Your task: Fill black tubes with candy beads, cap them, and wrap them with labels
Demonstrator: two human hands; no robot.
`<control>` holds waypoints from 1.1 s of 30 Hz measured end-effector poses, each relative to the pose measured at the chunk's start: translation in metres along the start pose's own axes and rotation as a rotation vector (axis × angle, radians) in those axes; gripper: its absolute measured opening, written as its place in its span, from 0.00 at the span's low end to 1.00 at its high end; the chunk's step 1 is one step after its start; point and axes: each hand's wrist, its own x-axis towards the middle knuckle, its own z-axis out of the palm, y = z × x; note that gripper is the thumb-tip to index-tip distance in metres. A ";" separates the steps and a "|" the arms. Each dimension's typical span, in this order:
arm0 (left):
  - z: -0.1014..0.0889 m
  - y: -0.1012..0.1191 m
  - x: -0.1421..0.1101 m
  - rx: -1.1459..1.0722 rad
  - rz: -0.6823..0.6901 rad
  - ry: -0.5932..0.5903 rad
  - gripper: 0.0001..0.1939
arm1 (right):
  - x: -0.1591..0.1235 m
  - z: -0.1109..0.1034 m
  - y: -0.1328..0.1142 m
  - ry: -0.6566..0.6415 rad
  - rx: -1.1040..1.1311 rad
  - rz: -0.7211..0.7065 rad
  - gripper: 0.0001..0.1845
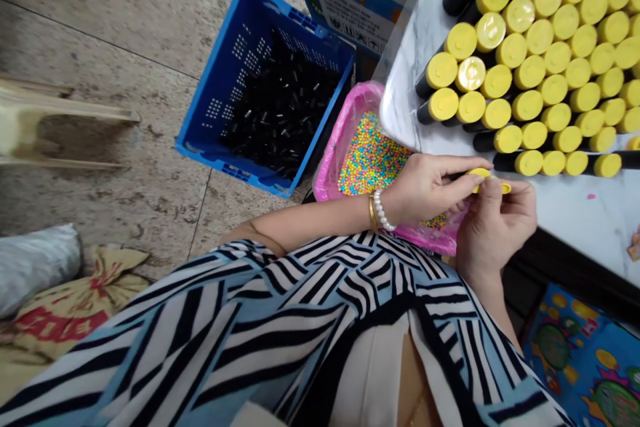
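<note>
My left hand (430, 187), wearing a pearl bracelet, is closed around a small black bottle, mostly hidden by the fingers. Its yellow cap (480, 172) shows between my fingertips. Opposite it, my right hand (500, 220) pinches at a second yellow piece (507, 188), maybe the cap's lid; the fingers hide how the two join. Both hands meet over the near edge of a pink plastic-lined basin (327, 177) holding small multicoloured candy beads (367, 157). Just beyond, many black bottles with yellow caps (529, 162) stand in rows on the table.
A white marbled table (565, 203) has its rounded corner beside the basin. On the floor, a blue crate (200, 140) contains many black bottles (285, 113). Printed cartons stand behind the crate (350, 7) and under the table (580, 353). Sacks (65, 313) lie at lower left.
</note>
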 end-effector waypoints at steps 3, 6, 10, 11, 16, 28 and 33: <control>-0.007 -0.006 0.003 -0.005 0.062 -0.107 0.26 | 0.001 0.001 0.007 -0.001 0.020 0.021 0.18; -0.015 -0.010 0.006 0.189 0.209 -0.075 0.29 | 0.004 0.001 0.007 -0.007 0.026 0.050 0.18; -0.025 -0.013 0.009 0.334 0.326 -0.041 0.22 | 0.002 -0.008 0.003 -0.127 0.242 0.129 0.17; -0.028 -0.013 0.010 0.326 0.309 -0.070 0.21 | 0.003 -0.011 0.004 -0.167 0.307 0.160 0.17; -0.039 -0.007 0.013 0.328 0.335 -0.175 0.20 | 0.015 -0.028 0.009 -0.353 0.451 0.379 0.19; -0.022 -0.013 0.008 0.383 0.338 -0.192 0.28 | 0.010 -0.014 0.004 -0.363 0.191 0.293 0.18; -0.020 -0.012 0.006 0.393 0.240 0.022 0.18 | -0.003 -0.010 0.016 -0.271 0.167 0.115 0.14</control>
